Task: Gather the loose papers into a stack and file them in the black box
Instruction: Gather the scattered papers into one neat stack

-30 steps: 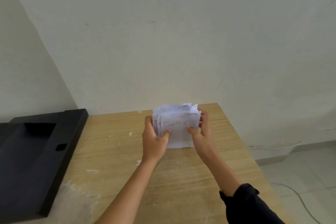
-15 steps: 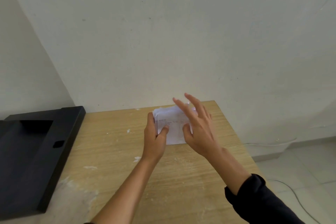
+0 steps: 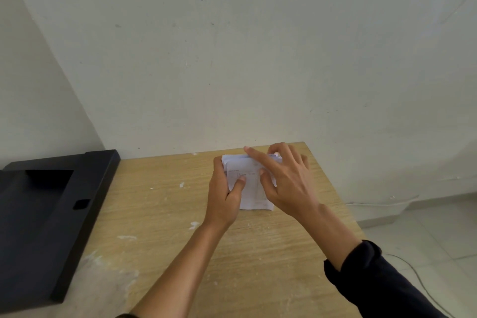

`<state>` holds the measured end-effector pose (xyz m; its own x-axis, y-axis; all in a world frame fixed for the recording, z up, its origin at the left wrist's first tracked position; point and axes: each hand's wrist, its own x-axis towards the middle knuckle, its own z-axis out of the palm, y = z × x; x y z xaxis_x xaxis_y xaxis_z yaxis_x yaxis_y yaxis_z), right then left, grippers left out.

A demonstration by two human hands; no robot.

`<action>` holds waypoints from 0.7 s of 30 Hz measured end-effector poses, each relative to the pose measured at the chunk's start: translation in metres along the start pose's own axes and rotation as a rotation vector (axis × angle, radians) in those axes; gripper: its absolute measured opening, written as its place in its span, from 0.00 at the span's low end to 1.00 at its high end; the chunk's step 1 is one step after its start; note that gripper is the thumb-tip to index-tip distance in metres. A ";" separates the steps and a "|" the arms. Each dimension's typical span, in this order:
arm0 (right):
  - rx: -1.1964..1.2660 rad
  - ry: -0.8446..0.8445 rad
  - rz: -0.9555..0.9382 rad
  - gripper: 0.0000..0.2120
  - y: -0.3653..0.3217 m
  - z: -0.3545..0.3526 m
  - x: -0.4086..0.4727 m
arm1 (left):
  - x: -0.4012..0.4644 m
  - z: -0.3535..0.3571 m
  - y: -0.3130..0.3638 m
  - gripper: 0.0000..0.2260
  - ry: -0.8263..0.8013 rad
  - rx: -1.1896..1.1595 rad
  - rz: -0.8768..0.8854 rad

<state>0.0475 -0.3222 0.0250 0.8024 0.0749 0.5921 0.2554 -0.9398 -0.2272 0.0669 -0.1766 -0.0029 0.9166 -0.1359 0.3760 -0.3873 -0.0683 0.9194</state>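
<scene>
A small stack of white printed papers [image 3: 249, 188] stands on edge on the wooden table [image 3: 180, 227], near its far right corner. My left hand [image 3: 224, 199] grips the stack's left side, thumb on the front sheet. My right hand [image 3: 286, 183] rests over the stack's top and right side, its fingers curled over the upper edge and the index finger stretched along it. The black box [image 3: 49, 214] lies open at the table's left end, well apart from both hands.
A white wall rises just behind the table's far edge. The table's right edge drops to a tiled floor [image 3: 426, 235] where a thin cable [image 3: 423, 281] runs. White paint flecks mark the tabletop.
My right hand let go of the stack's right side, lifted with fingers spread, then came down over the stack's top edge. The left hand kept its hold.
</scene>
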 end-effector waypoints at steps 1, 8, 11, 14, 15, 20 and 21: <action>-0.007 -0.001 -0.008 0.23 -0.001 -0.001 0.001 | 0.000 0.000 0.000 0.09 0.019 0.010 0.004; 0.001 -0.051 -0.092 0.27 -0.003 -0.003 0.002 | -0.001 0.004 -0.002 0.09 0.078 0.004 0.003; -0.019 -0.056 -0.104 0.26 -0.004 -0.001 0.002 | -0.001 0.006 -0.003 0.07 0.077 -0.006 0.007; 0.175 -0.047 -0.052 0.23 -0.002 0.000 0.006 | -0.001 0.006 -0.004 0.06 0.073 0.030 0.028; 0.244 -0.036 -0.019 0.22 0.000 -0.001 0.007 | -0.001 0.005 -0.004 0.06 0.077 0.052 0.040; 0.503 -0.093 0.203 0.17 0.004 -0.009 0.011 | 0.001 0.003 -0.005 0.05 0.124 0.078 0.069; 0.599 -0.113 0.272 0.17 0.003 -0.011 0.010 | 0.002 0.003 -0.005 0.04 0.135 0.072 0.066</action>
<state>0.0511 -0.3282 0.0385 0.9237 -0.0740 0.3758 0.2651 -0.5846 -0.7668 0.0703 -0.1798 -0.0075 0.8919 -0.0088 0.4521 -0.4491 -0.1346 0.8833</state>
